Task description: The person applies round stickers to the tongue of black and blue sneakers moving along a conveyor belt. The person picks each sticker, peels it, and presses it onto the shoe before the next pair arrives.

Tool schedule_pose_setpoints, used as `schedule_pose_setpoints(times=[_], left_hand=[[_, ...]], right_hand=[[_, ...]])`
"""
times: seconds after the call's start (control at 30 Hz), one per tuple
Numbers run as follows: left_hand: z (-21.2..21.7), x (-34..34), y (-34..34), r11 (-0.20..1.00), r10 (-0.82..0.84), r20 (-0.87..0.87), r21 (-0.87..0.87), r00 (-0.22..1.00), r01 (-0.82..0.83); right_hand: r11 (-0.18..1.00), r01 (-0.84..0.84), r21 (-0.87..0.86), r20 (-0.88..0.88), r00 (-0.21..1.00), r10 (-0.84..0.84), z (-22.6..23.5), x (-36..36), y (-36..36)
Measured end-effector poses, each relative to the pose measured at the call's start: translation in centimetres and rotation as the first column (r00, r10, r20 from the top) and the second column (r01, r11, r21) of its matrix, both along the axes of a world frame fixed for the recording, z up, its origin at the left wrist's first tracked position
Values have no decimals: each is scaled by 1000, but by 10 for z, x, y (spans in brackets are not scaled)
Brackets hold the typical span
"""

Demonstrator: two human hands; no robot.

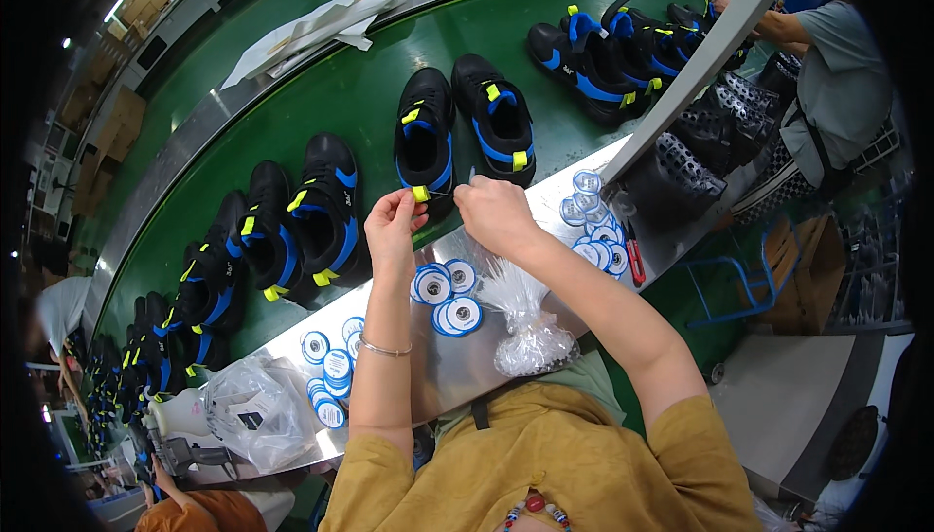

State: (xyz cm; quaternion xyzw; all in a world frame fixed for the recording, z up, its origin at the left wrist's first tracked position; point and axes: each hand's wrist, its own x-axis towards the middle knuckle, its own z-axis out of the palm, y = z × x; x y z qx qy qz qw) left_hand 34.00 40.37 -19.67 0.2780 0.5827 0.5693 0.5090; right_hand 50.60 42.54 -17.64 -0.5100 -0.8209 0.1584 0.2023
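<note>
A black shoe with blue sides stands on the green belt, its heel toward me. My left hand pinches the yellow heel tab of this shoe. Just right of it, my right hand is closed, its fingertips pressed together. A thin, pale strand seems to run from the tab toward those fingertips; what they hold is too small to name. Beside my right hand stands the other black shoe. Below my hands lie round blue-and-white tags and a bundle of transparent plastic strands.
More tags lie left, others right beside red-handled scissors. A plastic bag rests on the metal ledge. Several shoes line the belt. A grey post rises at right, near a co-worker.
</note>
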Motion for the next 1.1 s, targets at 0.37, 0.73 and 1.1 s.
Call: schedule_pose_setpoints(times=[0.37,0.73,1.1], left_hand=[[1,-10,-6,991,111,-81,80,991,-104],[25,6,-10,939,-79,-455,264,887,219],[27,1,-8,953,51,-385,294,922,70]], right_hand=[[996,-36,-81,-287,958,11,2,-25,9],[954,-190,-233,-731,681,-43,14,-36,14],[787,-331,-520,-788,541,-293,13,-24,9]])
